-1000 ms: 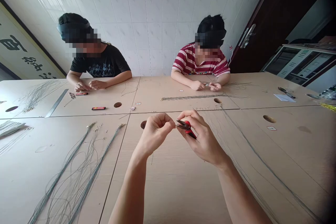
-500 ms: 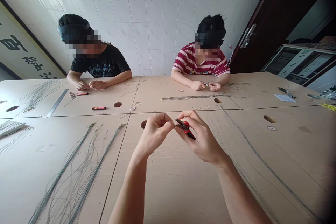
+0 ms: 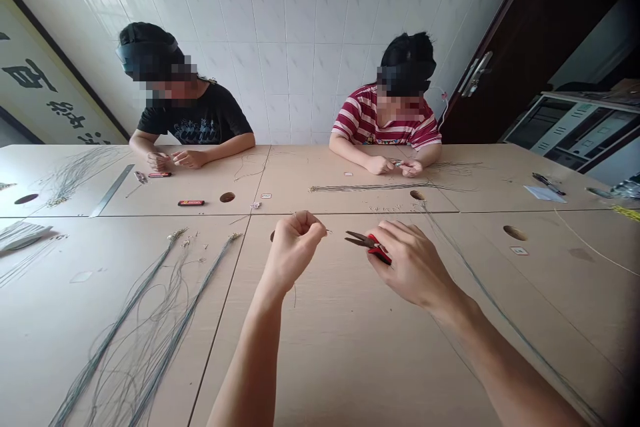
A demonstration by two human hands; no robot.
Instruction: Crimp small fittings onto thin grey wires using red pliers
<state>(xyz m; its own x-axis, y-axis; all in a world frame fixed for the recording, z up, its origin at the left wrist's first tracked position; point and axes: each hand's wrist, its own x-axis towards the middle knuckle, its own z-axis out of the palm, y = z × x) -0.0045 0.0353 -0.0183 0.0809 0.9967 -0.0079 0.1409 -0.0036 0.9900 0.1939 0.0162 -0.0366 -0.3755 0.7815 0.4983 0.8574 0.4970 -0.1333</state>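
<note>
My left hand is pinched on a thin wire. The wire's short tip pokes out to the right of the fingertips, and its loose end hangs below the hand. My right hand is wrapped round red-handled pliers. The pliers' dark jaws point left, slightly parted, a small gap away from the wire tip. What the jaws hold, if anything, is too small to tell.
Wire bundles lie at the left, and a long wire strand crosses the right side. Across the table two people sit working. A metal ruler, red markers and round table holes are in view.
My right hand has moved right with the pliers, away from my left hand, and the wire tip now shows between them. My left hand stays pinched and has shifted slightly left.
</note>
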